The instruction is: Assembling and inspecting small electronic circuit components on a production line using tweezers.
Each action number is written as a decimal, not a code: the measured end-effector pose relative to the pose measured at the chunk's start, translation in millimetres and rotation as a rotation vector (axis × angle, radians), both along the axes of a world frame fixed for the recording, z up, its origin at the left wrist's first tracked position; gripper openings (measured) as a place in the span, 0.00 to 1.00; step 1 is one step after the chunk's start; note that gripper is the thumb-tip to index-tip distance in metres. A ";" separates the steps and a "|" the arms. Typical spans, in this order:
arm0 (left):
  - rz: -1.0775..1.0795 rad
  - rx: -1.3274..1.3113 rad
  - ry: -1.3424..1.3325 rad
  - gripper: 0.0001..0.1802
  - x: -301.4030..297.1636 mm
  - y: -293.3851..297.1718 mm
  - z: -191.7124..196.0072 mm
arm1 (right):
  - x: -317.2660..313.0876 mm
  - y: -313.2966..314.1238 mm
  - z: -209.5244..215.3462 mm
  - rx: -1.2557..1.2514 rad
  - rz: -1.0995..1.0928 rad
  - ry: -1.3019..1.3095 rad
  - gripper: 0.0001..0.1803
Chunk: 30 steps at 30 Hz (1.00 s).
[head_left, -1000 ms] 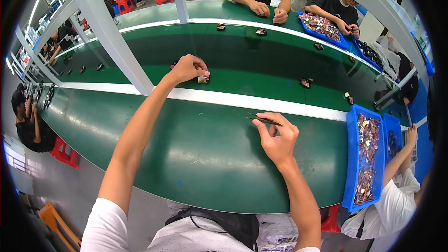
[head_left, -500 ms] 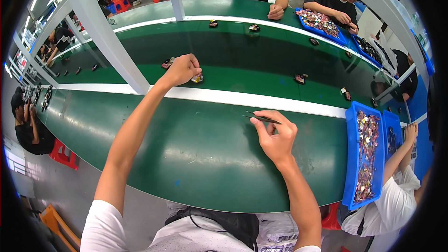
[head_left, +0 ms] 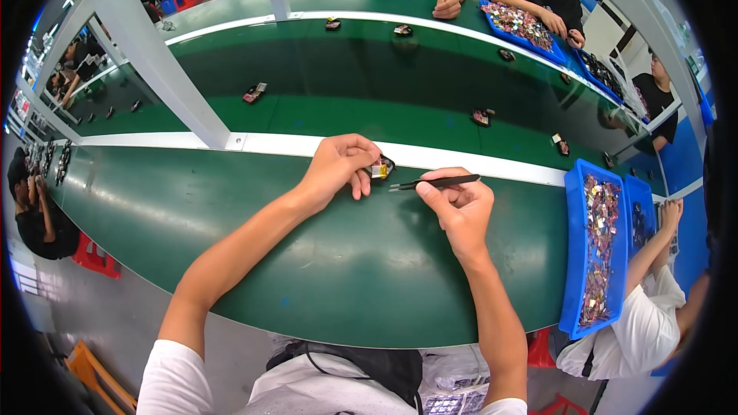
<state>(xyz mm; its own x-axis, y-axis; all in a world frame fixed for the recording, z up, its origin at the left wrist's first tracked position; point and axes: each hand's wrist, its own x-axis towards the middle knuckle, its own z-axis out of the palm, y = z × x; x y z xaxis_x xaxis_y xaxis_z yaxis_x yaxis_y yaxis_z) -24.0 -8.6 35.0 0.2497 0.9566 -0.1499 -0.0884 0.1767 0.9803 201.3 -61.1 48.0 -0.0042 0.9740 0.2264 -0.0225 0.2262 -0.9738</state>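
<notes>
Fingers: Those fingers (head_left: 358,143) of the bare left hand (head_left: 330,173) were clamped on a small black-rimmed unit (head_left: 377,171) with a silver-and-yellow face; the bare right hand (head_left: 465,211) was pinched round slim black tweezers (head_left: 455,180) with pale metal tips.

Unit: It was in the left hand's grip, by the straight white rail (head_left: 500,170) along the far edge of the smooth green tabletop (head_left: 323,277); whether it touched the surface below could not be told.

Left hand: Half a second earlier it had been out over the flat dark-green belt (head_left: 330,69), a unit at its fingertips. It had since come back toward the wearer and the right hand, the unit with it, so the pick-up looked finished and both hands appeared close enough to work together.

Tweezers: Their tips pointed toward the unit but stood just short of it, seemingly slightly apart with nothing visible between them. The right hand had barely shifted.

Belt: A dark, pinkish unit (head_left: 254,92) lay there, clear of the hand that had partly screened it; others were scattered farther along.

Blue tray: To the right, a long blue plastic tray (head_left: 572,261) held a heap of small mixed-colour parts (head_left: 598,261).

Co-worker: Across the belt, a black-shirted person's hand (head_left: 447,6) rested near the far edge.
</notes>
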 end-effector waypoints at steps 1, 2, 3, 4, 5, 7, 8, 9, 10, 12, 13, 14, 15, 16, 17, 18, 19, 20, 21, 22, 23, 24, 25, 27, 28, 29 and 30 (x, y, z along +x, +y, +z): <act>-0.009 -0.010 -0.034 0.10 1.8 -0.9 -4.4 | -0.5 2.4 -3.5 0.001 0.031 -0.036 0.07; -0.017 -0.019 -0.068 0.10 2.9 -0.8 -7.8 | -0.6 6.6 -14.2 0.036 0.037 -0.054 0.07; -0.021 -0.026 -0.072 0.10 4.0 0.3 -9.9 | -1.3 9.4 -18.6 0.029 0.033 -0.058 0.07; -0.036 -0.024 -0.053 0.10 4.8 1.2 -10.3 | -2.8 12.2 -22.7 0.039 0.029 -0.066 0.07; -0.053 -0.021 -0.034 0.10 5.4 2.8 -11.6 | -4.3 14.9 -26.7 0.049 0.025 -0.074 0.07; -0.061 -0.009 -0.039 0.10 3.6 5.8 -16.1 | -9.7 20.0 -30.9 0.064 0.006 -0.076 0.07; -0.070 0.009 -0.042 0.10 2.9 7.3 -18.7 | -11.3 22.2 -32.6 0.085 -0.014 -0.076 0.07; -0.070 0.004 -0.044 0.10 2.0 8.5 -20.7 | -11.6 23.8 -34.0 0.080 -0.013 -0.077 0.07; -0.083 0.013 -0.048 0.10 1.2 9.8 -22.6 | -11.2 25.1 -35.3 0.052 -0.011 -0.058 0.07; -0.097 0.019 -0.054 0.09 0.5 11.9 -24.9 | -10.9 27.8 -38.2 0.021 -0.010 -0.039 0.07; -0.112 0.014 -0.061 0.09 0.6 12.6 -25.2 | -10.9 29.1 -39.4 0.032 -0.019 -0.032 0.07; -0.126 0.009 -0.069 0.09 0.7 13.2 -25.7 | -10.8 30.1 -40.4 0.043 -0.027 -0.024 0.07; -0.125 0.006 -0.069 0.09 -0.2 13.3 -27.1 | -10.7 30.8 -41.7 0.041 -0.026 -0.023 0.07; -0.143 0.019 -0.071 0.10 -1.3 13.3 -28.7 | -10.5 31.3 -42.9 0.039 -0.025 -0.029 0.07; -0.160 0.033 -0.074 0.10 -1.9 13.0 -29.7 | -10.5 31.5 -43.5 0.038 -0.023 -0.035 0.07; -0.161 0.031 -0.074 0.10 -1.7 12.7 -30.2 | -11.3 31.6 -43.9 0.037 -0.024 -0.035 0.07; -0.179 0.040 -0.067 0.12 -1.2 12.3 -30.1 | -12.6 31.4 -43.8 0.040 -0.028 -0.030 0.07; -0.197 0.048 -0.059 0.14 -0.7 11.9 -30.4 | -13.2 31.3 -43.9 0.044 -0.032 -0.025 0.07; -0.198 0.047 -0.058 0.14 -0.5 11.5 -31.5 | -12.4 31.1 -44.7 0.043 -0.033 -0.025 0.07; -0.216 0.054 -0.057 0.15 -0.3 11.4 -33.1 | -11.1 31.0 -45.9 0.047 -0.025 -0.031 0.07; -0.233 0.060 -0.055 0.16 -0.1 11.2 -34.1 | -10.2 30.9 -46.9 0.050 -0.017 -0.038 0.07; -0.234 0.060 -0.055 0.16 0.0 11.0 -33.9 | -9.8 30.7 -47.6 0.050 -0.018 -0.038 0.07; -0.243 0.067 -0.079 0.17 -0.1 11.0 -33.5 | -9.4 30.5 -48.1 0.050 -0.017 -0.038 0.07; -0.252 0.074 -0.103 0.17 -0.1 10.1 -33.8 | -8.4 30.4 -48.7 0.050 -0.015 -0.038 0.06; -0.272 0.128 -0.099 0.17 -0.2 9.4 -34.3 | -7.8 30.6 -48.9 0.038 -0.017 -0.035 0.06; -0.292 0.182 -0.094 0.17 -0.2 8.9 -34.7 | -7.3 30.8 -49.1 0.027 -0.019 -0.031 0.06; -0.293 0.181 -0.094 0.17 -0.3 8.6 -34.3 | -6.8 30.4 -48.4 0.026 -0.020 -0.032 0.06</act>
